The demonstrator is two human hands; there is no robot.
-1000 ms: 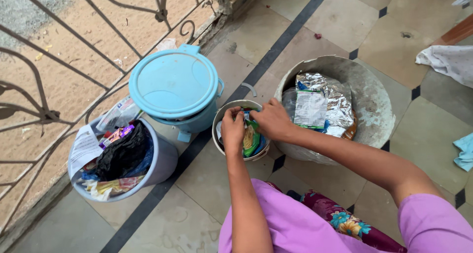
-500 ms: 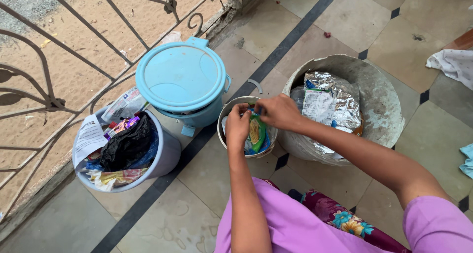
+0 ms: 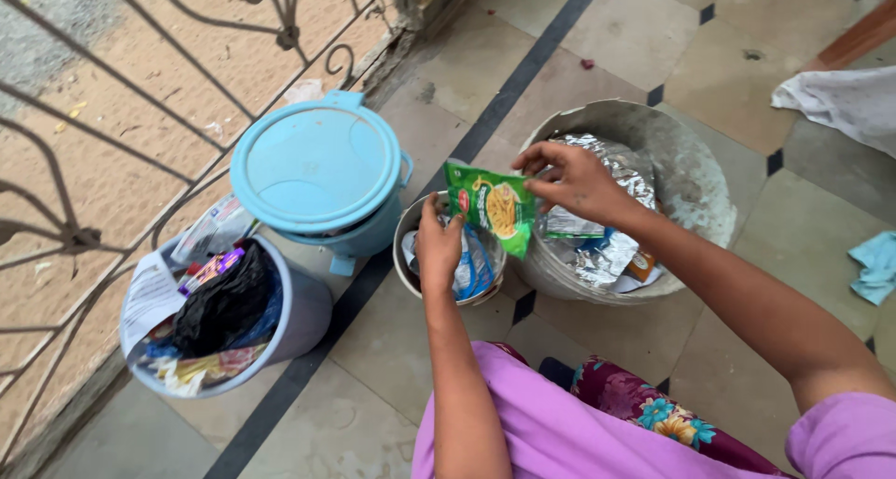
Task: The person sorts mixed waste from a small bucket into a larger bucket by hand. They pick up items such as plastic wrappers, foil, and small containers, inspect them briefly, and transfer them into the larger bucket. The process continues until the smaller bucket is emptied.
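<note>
From the head view, a green snack packet (image 3: 492,215) with a yellow picture on its face hangs between the two hands, above the small round container (image 3: 408,238). The right hand (image 3: 576,181) pinches the packet's top right corner between thumb and fingers, arm reaching in from the lower right. The left hand (image 3: 438,246) is closed loosely on the near rim of the small container, just under the packet's lower left edge; whether it touches the packet I cannot tell. Blue and clear wrappers (image 3: 474,264) lie inside that container. Behind the right hand sits a large dented metal basin (image 3: 695,176) holding crumpled silver foil bags (image 3: 607,246). Left of the left hand stands a light blue lidded bin (image 3: 317,166), and further left an open pale bucket (image 3: 303,316) filled with a black bag (image 3: 219,302), papers and coloured packets.
</note>
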